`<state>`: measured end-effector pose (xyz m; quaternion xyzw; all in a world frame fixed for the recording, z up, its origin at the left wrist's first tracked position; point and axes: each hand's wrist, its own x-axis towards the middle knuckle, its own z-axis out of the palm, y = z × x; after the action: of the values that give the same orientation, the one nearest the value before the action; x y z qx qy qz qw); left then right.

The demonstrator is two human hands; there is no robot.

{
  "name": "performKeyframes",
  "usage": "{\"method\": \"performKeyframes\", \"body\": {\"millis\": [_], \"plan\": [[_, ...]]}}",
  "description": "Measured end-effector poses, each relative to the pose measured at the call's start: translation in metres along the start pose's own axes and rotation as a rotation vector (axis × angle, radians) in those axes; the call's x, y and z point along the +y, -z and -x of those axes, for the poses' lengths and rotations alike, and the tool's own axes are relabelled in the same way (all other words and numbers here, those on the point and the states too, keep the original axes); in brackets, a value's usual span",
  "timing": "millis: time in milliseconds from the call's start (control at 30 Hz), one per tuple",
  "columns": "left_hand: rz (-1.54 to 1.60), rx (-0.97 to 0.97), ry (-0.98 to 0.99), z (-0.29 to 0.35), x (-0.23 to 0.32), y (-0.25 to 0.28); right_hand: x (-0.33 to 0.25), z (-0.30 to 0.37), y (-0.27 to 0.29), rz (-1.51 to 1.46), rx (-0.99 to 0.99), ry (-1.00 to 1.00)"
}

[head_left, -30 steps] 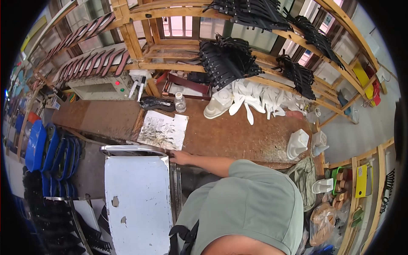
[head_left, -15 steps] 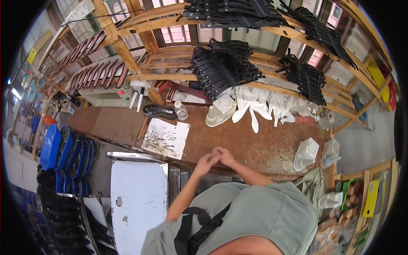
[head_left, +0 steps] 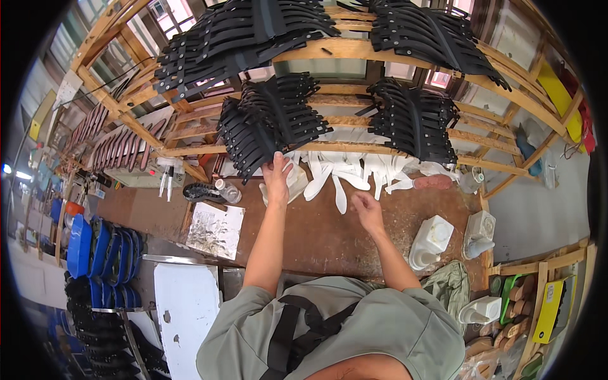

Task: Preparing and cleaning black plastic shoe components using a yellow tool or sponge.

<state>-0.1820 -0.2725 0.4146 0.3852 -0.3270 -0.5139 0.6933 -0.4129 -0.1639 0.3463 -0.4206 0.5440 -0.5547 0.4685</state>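
My left hand (head_left: 277, 178) is raised over the bench, fingers stretched up and apart, at the lower edge of a stack of black strap pieces with studs (head_left: 244, 136) on the lower wooden rack. Whether its fingertips touch the straps I cannot tell. My right hand (head_left: 368, 210) hovers above the brown bench, fingers loosely bent and apart, with nothing seen in it. Just beyond it lie white shoe-sole-shaped pieces (head_left: 342, 193). Partly behind my left hand stands a whitish container (head_left: 296, 182). Another pile of black strap pieces (head_left: 415, 123) rests on the rack farther right.
On the bench (head_left: 316, 244) lie a stained paper sheet (head_left: 215, 229), a glass jar (head_left: 228, 192) and a black sole (head_left: 201, 192). Two white pots (head_left: 433, 237) (head_left: 479, 231) stand at the right. Blue trays (head_left: 79, 247) are stacked left. The wooden rack (head_left: 380, 56) overhangs the far side.
My hands were together near the bench's front edge. They have parted: the left has reached up to the black straps, the right forward and right. The view has shifted right.
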Motion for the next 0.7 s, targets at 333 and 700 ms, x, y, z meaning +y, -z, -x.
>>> {"method": "performKeyframes", "body": {"millis": [333, 700], "plan": [[-0.184, -0.689, 0.218, 0.082, -0.022, -0.128, -0.093, -0.033, 0.061, 0.103, 0.625, 0.693], [0.147, -0.309, 0.453, 0.005, -0.093, -0.279, -0.012, 0.056, 0.059, -0.023, 0.330, 0.071]]}}
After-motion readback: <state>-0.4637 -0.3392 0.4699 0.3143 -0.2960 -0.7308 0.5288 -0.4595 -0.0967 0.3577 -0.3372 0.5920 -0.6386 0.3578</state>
